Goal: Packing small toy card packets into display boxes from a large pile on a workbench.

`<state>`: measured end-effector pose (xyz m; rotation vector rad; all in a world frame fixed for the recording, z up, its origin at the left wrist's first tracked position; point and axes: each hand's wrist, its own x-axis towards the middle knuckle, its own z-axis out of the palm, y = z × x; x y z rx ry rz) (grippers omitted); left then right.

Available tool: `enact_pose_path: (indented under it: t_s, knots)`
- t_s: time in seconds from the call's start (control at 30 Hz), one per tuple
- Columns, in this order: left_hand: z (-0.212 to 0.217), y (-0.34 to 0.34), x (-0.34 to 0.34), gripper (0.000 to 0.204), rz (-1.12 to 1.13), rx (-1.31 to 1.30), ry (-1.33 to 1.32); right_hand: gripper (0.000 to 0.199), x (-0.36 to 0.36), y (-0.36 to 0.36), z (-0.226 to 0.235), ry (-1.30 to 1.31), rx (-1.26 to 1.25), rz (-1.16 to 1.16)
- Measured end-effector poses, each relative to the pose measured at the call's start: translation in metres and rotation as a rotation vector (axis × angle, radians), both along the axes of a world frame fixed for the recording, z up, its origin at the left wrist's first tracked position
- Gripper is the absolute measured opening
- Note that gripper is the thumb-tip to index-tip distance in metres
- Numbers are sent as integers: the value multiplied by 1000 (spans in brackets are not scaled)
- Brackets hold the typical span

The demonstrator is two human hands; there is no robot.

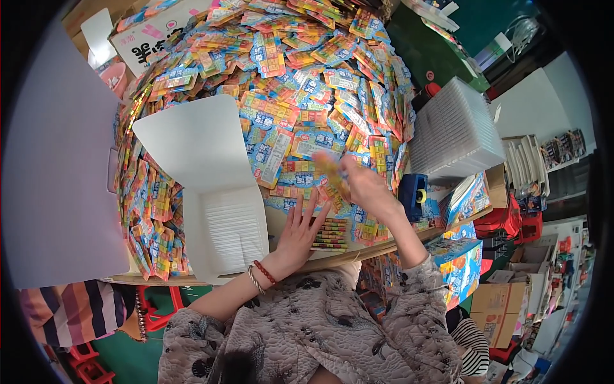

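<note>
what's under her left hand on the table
The left hand lies flat on the table beside a small stack of colourful packets; whatever lies beneath the palm is covered.

Flat blue-orange-yellow card packages (281,96) heap across the counter's far side; blue printed boxes (462,262) stand at its right edge.

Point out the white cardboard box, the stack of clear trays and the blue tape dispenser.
white cardboard box (225,225): head view, ribbed inside floor.
stack of clear trays (455,128): head view, top tray.
blue tape dispenser (413,195): head view, front face.
</note>
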<state>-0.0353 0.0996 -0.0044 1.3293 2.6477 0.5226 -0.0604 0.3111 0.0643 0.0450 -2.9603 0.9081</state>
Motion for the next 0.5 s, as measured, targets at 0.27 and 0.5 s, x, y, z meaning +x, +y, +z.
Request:
enact_pose_path:
  t_s: [0.27,0.5]
  knots:
    - [4,4,0,125,16,-50,-7,38,-43,14,-55,-196,-45,359]
    - [1,0,3,121,-25,-156,179,88,-94,-18,-59,55,465,137]
